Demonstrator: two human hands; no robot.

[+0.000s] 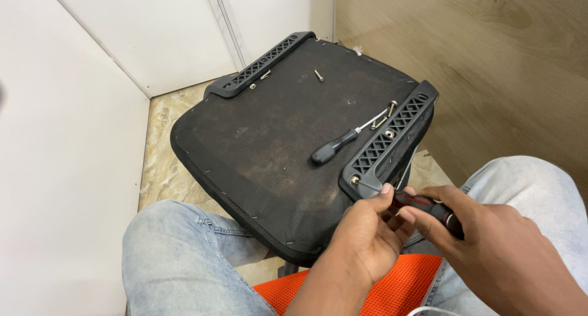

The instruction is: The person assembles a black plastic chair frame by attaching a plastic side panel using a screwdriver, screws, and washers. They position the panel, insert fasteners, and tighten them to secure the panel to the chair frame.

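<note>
Grips: my left hand (367,230) and right hand (484,242) both clasp the red-black screwdriver (422,207).
Done: near bracket screw (354,180) seated.
Left: loose screws (386,114) on seat base (263,150).

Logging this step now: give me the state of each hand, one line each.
Left hand: closed, fingers pinching the front of the red-and-black screwdriver.
Right hand: closed around the screwdriver's handle, tip at the black bracket.
</note>
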